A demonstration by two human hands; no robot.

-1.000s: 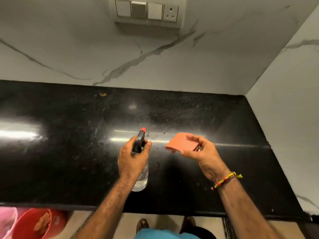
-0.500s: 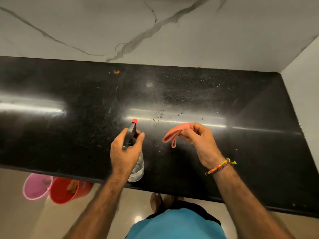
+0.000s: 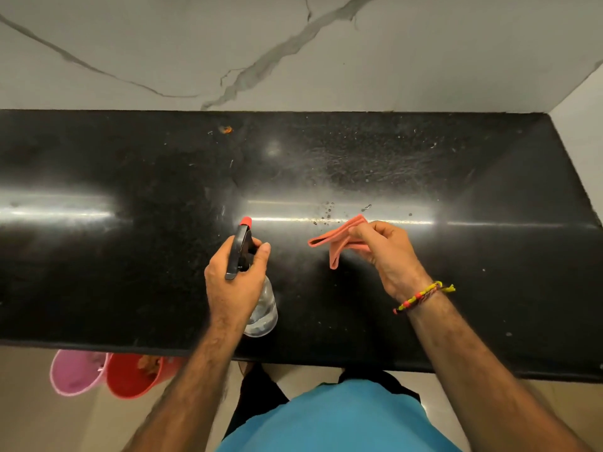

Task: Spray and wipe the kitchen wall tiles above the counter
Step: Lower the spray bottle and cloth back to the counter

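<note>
- The fingers (image 3: 261, 252) of the left hand (image 3: 233, 285) are curled round the neck of the spray bottle (image 3: 261, 308), with one finger lying forward by the trigger; the bottle is held over the near part of the bench (image 3: 130, 256), its red nozzle (image 3: 245, 220) pointing toward the wall.
- The right hand (image 3: 388, 256) pinches a folded orange cloth (image 3: 336, 239) between thumb and fingertips; loose folds hang out to the left, apart from the bottle.
- The wall tiles (image 3: 424, 60), pale with grey veining, rise from the far edge of the bench, well apart from both hands.
- The bottle looks like clear plastic with only a little liquid at the bottom, so probably light; the neck below the trigger is the sensible place to hold it, and a wet body could be slippery.
- The cloth is soft and limp. A pinch lets it flop, so bunching it flat under the palm would likely suit wiping better.
- Droplets and specks lie on the bench near the cloth.
- On the floor below the near edge stand a pink bucket (image 3: 76, 373) and a red bucket (image 3: 133, 376), touching.
</note>
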